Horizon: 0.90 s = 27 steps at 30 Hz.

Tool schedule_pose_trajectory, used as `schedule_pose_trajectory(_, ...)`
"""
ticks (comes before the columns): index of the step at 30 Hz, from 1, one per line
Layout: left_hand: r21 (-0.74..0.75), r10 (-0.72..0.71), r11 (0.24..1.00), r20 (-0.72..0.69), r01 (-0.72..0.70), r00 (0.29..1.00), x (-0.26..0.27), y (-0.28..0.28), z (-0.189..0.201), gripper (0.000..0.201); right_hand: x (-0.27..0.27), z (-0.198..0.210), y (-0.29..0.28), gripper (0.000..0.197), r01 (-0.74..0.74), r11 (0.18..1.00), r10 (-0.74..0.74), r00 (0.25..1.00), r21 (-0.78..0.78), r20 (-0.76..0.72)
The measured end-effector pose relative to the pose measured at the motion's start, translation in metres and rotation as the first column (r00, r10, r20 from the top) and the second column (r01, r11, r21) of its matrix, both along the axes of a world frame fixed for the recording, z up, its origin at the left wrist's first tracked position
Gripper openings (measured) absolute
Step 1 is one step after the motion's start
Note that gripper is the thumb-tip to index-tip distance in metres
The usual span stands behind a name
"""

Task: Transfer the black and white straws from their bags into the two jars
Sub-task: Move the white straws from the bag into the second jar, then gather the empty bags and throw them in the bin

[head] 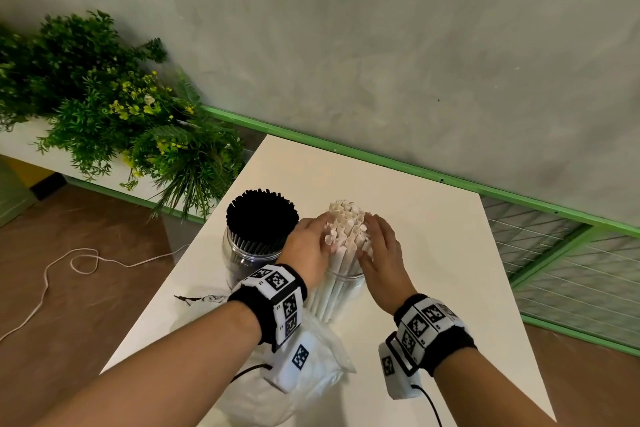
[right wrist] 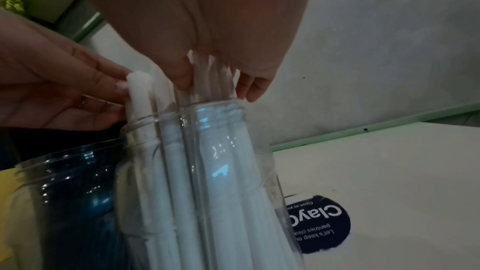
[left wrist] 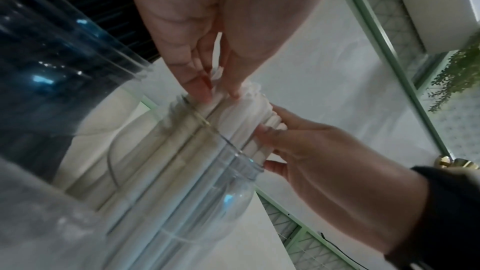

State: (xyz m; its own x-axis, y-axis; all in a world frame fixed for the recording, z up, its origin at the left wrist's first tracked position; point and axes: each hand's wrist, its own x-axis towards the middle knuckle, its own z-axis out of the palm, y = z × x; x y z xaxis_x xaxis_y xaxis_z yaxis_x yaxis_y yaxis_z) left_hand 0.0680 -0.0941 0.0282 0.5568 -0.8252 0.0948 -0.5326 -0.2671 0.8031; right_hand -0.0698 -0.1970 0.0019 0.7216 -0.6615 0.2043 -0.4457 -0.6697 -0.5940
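The landmark is the clear jar of white straws, which stands upright near the middle of the white table.

Far left of this jar, beyond the table edge, green plants fill a white planter, and a pale cord lies looped on the brown floor. Just left of the jar, a second clear jar stands upright, packed with black straws. In front of the jar, toward the person, an empty clear plastic bag lies flat on the table.

The left hand presses against the left side of the white straw bundle above the jar mouth, fingers extended and only lightly bent. The right hand presses against the right side of the same bundle in the same manner. The hands are apart, with the bundle held between them. The straw bases stand inside the jar; the tops project above its rim.

Right of the jar, a dark round sticker lies on the table surface.
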Motion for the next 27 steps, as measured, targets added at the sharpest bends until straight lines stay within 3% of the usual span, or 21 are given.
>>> schedule_pose_trajectory(4,-0.058,0.052,0.996,-0.134,-0.060,0.990,0.000,0.007,-0.007,0.043,-0.003,0.019,0.013,0.080,-0.073,0.991,0.070,0.997,-0.109,-0.033)
schedule_pose_trajectory(7,-0.094,0.037,0.994,-0.156,-0.052,0.987,-0.001,0.013,-0.009,0.040,0.012,0.027,0.016,0.073,-0.154,0.933,0.104,0.981,-0.326,-0.166)
schedule_pose_trajectory(11,-0.109,-0.027,0.994,-0.194,0.005,0.981,0.001,0.032,-0.006,0.045,0.025,0.025,0.008,0.066,-0.195,0.906,0.054,0.934,-0.376,-0.354)
schedule_pose_trajectory(14,-0.129,-0.138,0.986,-0.279,0.105,0.950,0.010,0.064,-0.003,0.034,0.016,0.028,0.017,0.063,-0.142,0.883,0.077,0.984,-0.447,-0.162)
schedule_pose_trajectory(17,-0.085,-0.151,0.987,-0.233,0.134,0.961,0.031,0.102,-0.009,0.028,-0.001,0.026,0.039,0.025,-0.212,0.859,0.300,0.946,-0.467,0.123)
schedule_pose_trajectory(19,-0.021,-0.065,0.998,-0.035,0.065,0.997,0.049,0.126,-0.014,0.026,-0.015,0.019,0.056,0.009,-0.330,0.877,0.368,0.929,-0.350,0.046)
schedule_pose_trajectory(21,0.160,-0.028,0.987,0.185,-0.002,0.982,0.066,0.148,-0.016,0.014,-0.029,0.005,0.069,0.020,-0.323,0.935,0.282,0.928,-0.149,-0.243)
schedule_pose_trajectory(22,0.311,-0.059,0.950,0.242,-0.019,0.968,0.074,0.158,-0.018,0.034,-0.035,-0.006,0.073,0.029,-0.275,0.958,0.220,0.888,-0.082,-0.404)
schedule_pose_trajectory(24,0.560,-0.112,0.829,0.165,0.000,0.980,0.086,0.174,-0.028,0.077,-0.045,-0.025,0.078,0.044,-0.150,0.988,0.147,0.789,0.045,-0.596)
schedule_pose_trajectory(25,0.616,-0.099,0.788,0.089,0.024,0.991,0.088,0.179,-0.032,0.086,-0.047,-0.033,0.082,0.043,-0.092,0.990,0.141,0.777,0.111,-0.613)
schedule_pose_trajectory(27,0.589,-0.016,0.806,-0.083,0.063,0.996,0.088,0.186,-0.037,0.071,-0.045,-0.043,0.092,0.027,0.000,0.981,0.109,0.828,0.194,-0.550)
